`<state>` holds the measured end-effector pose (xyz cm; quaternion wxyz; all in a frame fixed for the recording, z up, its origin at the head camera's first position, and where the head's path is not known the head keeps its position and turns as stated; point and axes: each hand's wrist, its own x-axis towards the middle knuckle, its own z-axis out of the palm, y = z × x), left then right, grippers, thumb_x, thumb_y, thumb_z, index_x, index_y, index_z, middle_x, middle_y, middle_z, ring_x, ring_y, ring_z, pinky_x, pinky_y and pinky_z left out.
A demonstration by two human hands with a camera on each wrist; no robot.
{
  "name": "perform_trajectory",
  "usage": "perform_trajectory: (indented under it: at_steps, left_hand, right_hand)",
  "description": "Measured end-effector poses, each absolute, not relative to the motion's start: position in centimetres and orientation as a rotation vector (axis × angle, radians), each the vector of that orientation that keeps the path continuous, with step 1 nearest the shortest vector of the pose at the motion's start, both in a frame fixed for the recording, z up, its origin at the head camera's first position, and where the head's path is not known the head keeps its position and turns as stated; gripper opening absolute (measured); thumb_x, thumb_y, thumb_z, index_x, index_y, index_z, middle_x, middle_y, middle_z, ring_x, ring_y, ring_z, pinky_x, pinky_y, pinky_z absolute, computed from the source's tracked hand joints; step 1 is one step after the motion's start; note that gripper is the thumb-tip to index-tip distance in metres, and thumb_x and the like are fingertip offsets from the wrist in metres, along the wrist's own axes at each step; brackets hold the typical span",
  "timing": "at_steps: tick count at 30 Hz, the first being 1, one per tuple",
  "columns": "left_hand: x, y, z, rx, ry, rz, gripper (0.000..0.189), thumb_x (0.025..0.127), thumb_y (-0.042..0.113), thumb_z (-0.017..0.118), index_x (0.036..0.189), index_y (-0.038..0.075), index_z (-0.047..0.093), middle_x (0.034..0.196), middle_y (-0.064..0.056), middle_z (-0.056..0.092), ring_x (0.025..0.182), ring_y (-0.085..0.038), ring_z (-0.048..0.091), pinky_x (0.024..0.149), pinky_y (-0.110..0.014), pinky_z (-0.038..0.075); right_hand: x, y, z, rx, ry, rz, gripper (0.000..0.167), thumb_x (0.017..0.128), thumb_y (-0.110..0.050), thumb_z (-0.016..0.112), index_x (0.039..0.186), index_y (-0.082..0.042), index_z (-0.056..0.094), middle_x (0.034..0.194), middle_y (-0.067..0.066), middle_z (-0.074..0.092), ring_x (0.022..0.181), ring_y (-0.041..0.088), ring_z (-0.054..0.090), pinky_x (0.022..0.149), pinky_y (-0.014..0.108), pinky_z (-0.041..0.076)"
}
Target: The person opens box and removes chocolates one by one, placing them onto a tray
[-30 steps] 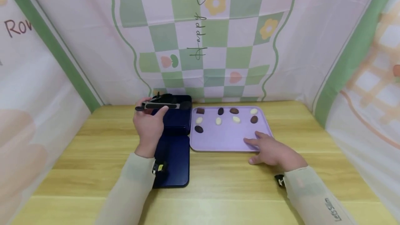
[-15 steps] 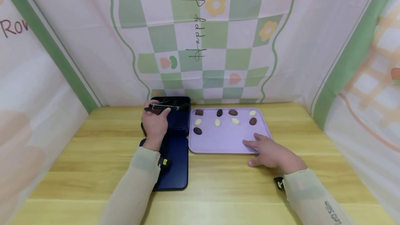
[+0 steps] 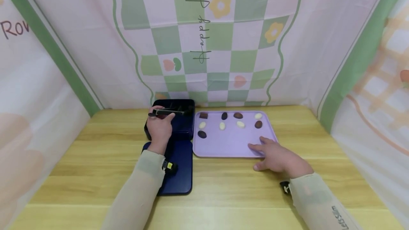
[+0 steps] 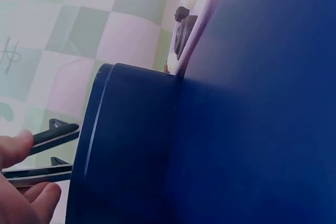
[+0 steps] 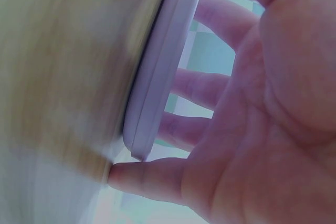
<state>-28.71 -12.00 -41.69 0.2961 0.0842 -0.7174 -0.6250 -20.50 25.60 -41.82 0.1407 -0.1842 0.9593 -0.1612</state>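
Observation:
My left hand (image 3: 159, 127) holds a pair of black-and-silver tongs (image 3: 169, 112) between thumb and fingers, above a dark blue box (image 3: 182, 130). In the left wrist view the two arms of the tongs (image 4: 55, 139) stand apart and their ends pass behind the box's rim, hidden there. On the lilac tray (image 3: 230, 146) lie several chocolates: a square brown one (image 3: 203, 115), white ovals (image 3: 222, 126) and dark ovals (image 3: 202, 134). My right hand (image 3: 276, 155) rests at the tray's near right corner, fingers spread, fingertips over its edge.
A flat dark blue lid (image 3: 179, 173) lies in front of the box, under my left wrist. Box and tray stand side by side on the wooden table (image 3: 233, 194), near the checkered curtain (image 3: 220, 34) at the back.
My left hand has brought the tongs slightly right and down over the box. The right hand has stayed at the tray's corner, and the chocolates on the tray lie as before.

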Motion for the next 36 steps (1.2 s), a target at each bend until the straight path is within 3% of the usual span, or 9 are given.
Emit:
perform_trajectory:
  at_steps: [4,11,16,20,25,30,36]
  left_hand:
    - [-28.7,-12.3,-41.7,0.235,-1.836,-1.727,0.041,0.078,-0.002,0.083,0.111,0.005,0.058,0.109,-0.010,0.064,0.095,-0.022,0.064,0.085,-0.035,0.052]
    - [-28.2,-12.8,-40.9,0.266,-1.810,-1.782,0.042,0.081,-0.002,0.081,0.115,-0.001,0.056,0.110,-0.010,0.063,0.099,-0.024,0.063,0.087,-0.036,0.052]
    - [-28.0,-12.7,-40.5,0.269,-1.915,-1.722,0.044,0.081,0.005,0.084,0.114,0.005,0.055,0.102,-0.008,0.062,0.091,-0.022,0.060,0.082,-0.036,0.050]
    - [-28.1,-12.6,-40.7,0.221,-1.926,-1.737,0.044,0.080,0.001,0.083,0.114,0.007,0.055,0.099,-0.012,0.063,0.086,-0.022,0.059,0.079,-0.036,0.049]
    - [-28.4,-12.8,-41.3,0.183,-1.878,-1.827,0.042,0.083,-0.003,0.079,0.116,0.005,0.054,0.114,-0.012,0.062,0.096,-0.021,0.061,0.085,-0.036,0.051]
    - [-28.6,-13.0,-41.6,0.216,-1.812,-1.866,0.039,0.084,-0.003,0.078,0.115,0.004,0.055,0.118,-0.007,0.061,0.103,-0.022,0.061,0.090,-0.036,0.050]
    - [-28.4,-13.6,-40.9,0.294,-1.768,-1.892,0.042,0.082,-0.004,0.080,0.114,-0.002,0.053,0.116,-0.018,0.061,0.101,-0.024,0.061,0.088,-0.035,0.051]
  right_hand:
    - [-20.6,25.6,-41.8,-0.545,2.773,-0.463,0.078,0.080,-0.041,0.082,0.145,-0.009,0.052,0.149,0.042,0.022,0.134,0.062,0.023,0.105,0.069,0.024]
    - [-20.6,25.7,-41.8,-0.556,2.777,-0.459,0.078,0.080,-0.040,0.082,0.145,-0.009,0.053,0.149,0.042,0.023,0.134,0.062,0.023,0.105,0.069,0.024]
    - [-20.7,25.7,-41.7,-0.566,2.778,-0.463,0.078,0.080,-0.040,0.082,0.145,-0.008,0.053,0.149,0.042,0.023,0.134,0.062,0.023,0.105,0.069,0.024]
    - [-20.6,25.6,-41.7,-0.559,2.776,-0.471,0.078,0.080,-0.040,0.082,0.145,-0.008,0.052,0.149,0.043,0.022,0.134,0.063,0.022,0.105,0.070,0.023]
    - [-20.6,25.6,-41.8,-0.556,2.776,-0.470,0.077,0.081,-0.039,0.082,0.144,-0.008,0.053,0.149,0.042,0.023,0.134,0.061,0.023,0.106,0.068,0.023]
    - [-20.6,25.6,-41.8,-0.563,2.777,-0.473,0.075,0.081,-0.037,0.082,0.144,-0.008,0.054,0.149,0.041,0.024,0.135,0.060,0.024,0.107,0.067,0.024]
    - [-20.6,25.7,-41.9,-0.566,2.779,-0.459,0.075,0.081,-0.038,0.082,0.144,-0.008,0.054,0.149,0.041,0.025,0.135,0.059,0.024,0.106,0.067,0.025]
